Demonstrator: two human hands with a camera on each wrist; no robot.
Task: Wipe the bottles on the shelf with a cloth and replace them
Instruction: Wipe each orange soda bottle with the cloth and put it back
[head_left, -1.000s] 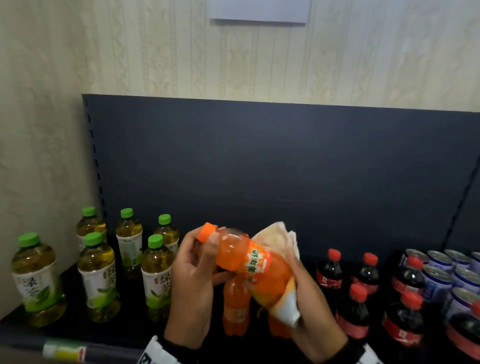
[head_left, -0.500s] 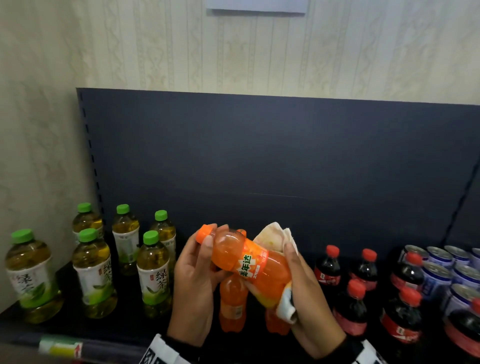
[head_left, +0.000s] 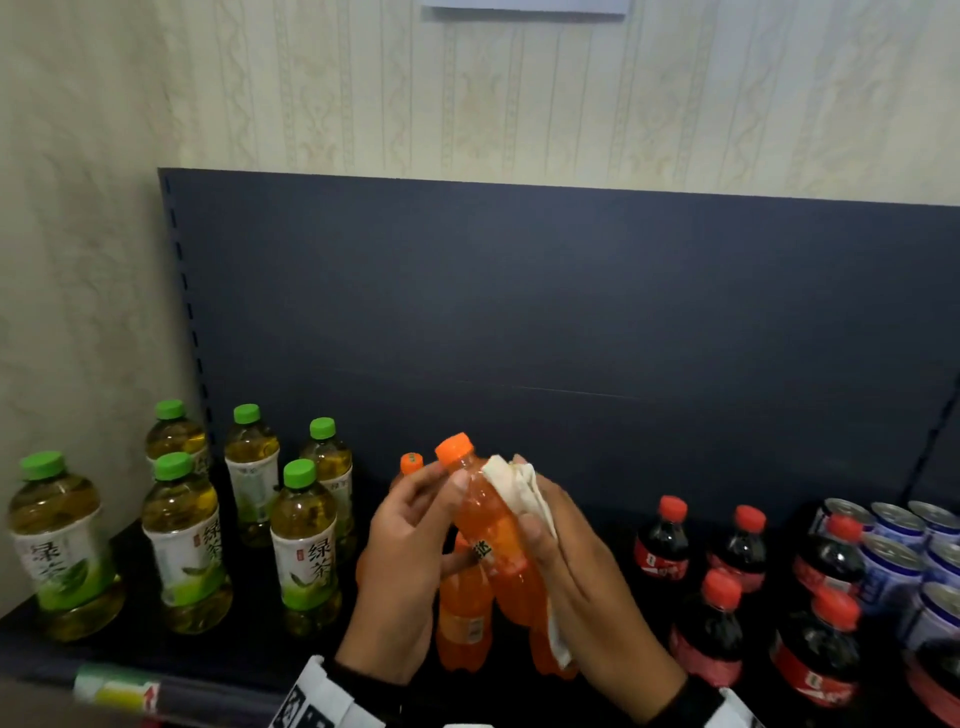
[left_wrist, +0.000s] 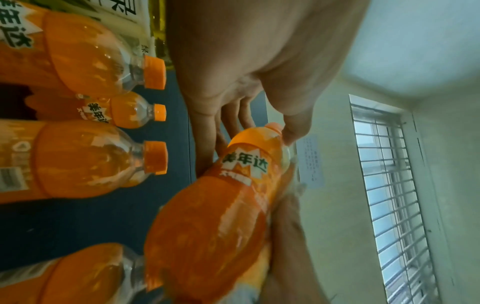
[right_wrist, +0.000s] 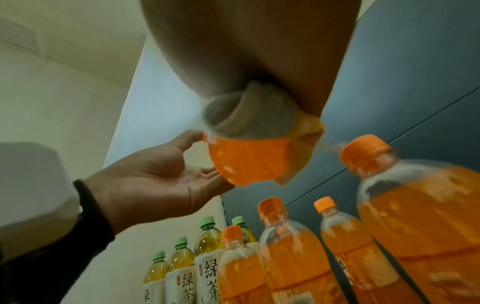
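Note:
An orange soda bottle (head_left: 493, 540) with an orange cap (head_left: 453, 447) is held above the shelf, nearly upright with its cap leaning up and left. My left hand (head_left: 410, 535) pinches its upper part, thumb near the neck and fingers behind. My right hand (head_left: 587, 582) wraps a pale cloth (head_left: 514, 483) round the bottle's right side, thumb on the front. In the left wrist view the bottle's label (left_wrist: 245, 164) faces the camera. From the right wrist the cloth (right_wrist: 246, 115) covers the bottle (right_wrist: 246, 160) from above.
Green tea bottles (head_left: 182, 540) stand at the left. More orange bottles (head_left: 462, 613) stand under my hands. Cola bottles (head_left: 717, 623) and blue cans (head_left: 904, 535) fill the right. A dark back panel (head_left: 571, 312) rises behind, and the shelf's front edge (head_left: 114, 686) carries a price tag.
The bottle has swung from a slanted lie to nearly upright. The cloth and my right hand have slid up along it toward the neck.

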